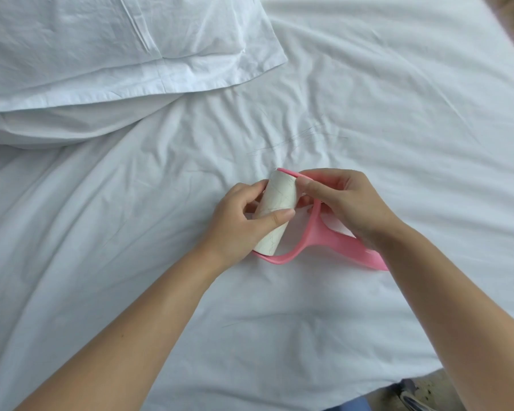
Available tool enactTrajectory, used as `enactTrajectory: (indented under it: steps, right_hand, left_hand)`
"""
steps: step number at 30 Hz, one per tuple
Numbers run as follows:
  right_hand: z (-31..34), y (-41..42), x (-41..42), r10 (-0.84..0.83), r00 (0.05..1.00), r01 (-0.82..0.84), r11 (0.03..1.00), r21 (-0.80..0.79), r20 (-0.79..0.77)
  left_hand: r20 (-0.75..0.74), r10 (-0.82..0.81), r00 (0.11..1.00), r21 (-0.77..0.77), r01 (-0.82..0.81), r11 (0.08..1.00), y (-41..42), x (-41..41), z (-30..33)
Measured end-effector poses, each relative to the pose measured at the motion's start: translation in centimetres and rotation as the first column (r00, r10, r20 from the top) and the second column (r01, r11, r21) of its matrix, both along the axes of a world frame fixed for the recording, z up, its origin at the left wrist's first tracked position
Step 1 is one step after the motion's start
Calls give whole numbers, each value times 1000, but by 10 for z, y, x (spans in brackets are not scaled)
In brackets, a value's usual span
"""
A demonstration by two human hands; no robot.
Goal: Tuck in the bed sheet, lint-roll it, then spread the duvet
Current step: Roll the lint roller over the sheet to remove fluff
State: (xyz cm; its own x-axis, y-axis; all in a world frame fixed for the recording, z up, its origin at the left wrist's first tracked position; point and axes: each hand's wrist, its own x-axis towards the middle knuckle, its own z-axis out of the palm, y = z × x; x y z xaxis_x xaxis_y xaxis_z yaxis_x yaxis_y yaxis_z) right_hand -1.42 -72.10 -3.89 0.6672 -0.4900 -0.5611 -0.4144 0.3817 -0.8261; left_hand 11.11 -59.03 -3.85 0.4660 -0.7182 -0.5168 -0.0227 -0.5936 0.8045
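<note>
White bed sheet (279, 336) fills the view, creased all over, and you're leaning in from the near edge with both forearms stretched out across it. In the middle, both hands meet on the lint roller (275, 213), held low over the sheet. Your left hand (238, 221) wraps the white roll, thumb laid across the top and fingers (251, 189) curled around the far side. Your right hand (344, 203) pinches at the roll's right end, fingertips pressed together right where the pink frame (294, 250) meets it, while the pink handle (365, 256) runs back under your wrist. It looks like you're picking at the edge of a used sheet to peel it, though I can't make out a lifted corner.

This tool should be light, the plastic frame a bit springy, the paper tacky and thin, so it will likely tear if you yank. Steady the roll by its ends or the frame, not the sticky face, and peel slowly.

Just beyond your hands, dark hairs (297, 137) lie on the sheet, still to be picked up. Farther off on the left, the pillow (116, 54) rests on the bed, its hem overlapping the sheet. No duvet in view from here, so that step appears to be waiting.
</note>
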Motion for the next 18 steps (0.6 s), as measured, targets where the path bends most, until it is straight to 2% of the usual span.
enactTrajectory:
  steps: [2,6,14,18]
  right_hand:
    - [0,-1,-4,7,1000,-7,1000,-3,6]
    - [3,2,-7,2,1000,-1,1000,-12,31]
    - [6,4,-6,-46,999,46,999,-5,8]
    - [2,2,-9,-22,1000,22,999,-42,-4]
  left_hand:
    - [-118,65,991,2,-66,998,1,0,1]
    - [-171,82,982,-21,-87,996,4,-2,-2]
    - [-18,12,1000,-77,-13,997,5,-13,-4]
    - [-38,11,999,-97,-15,995,7,-15,-4]
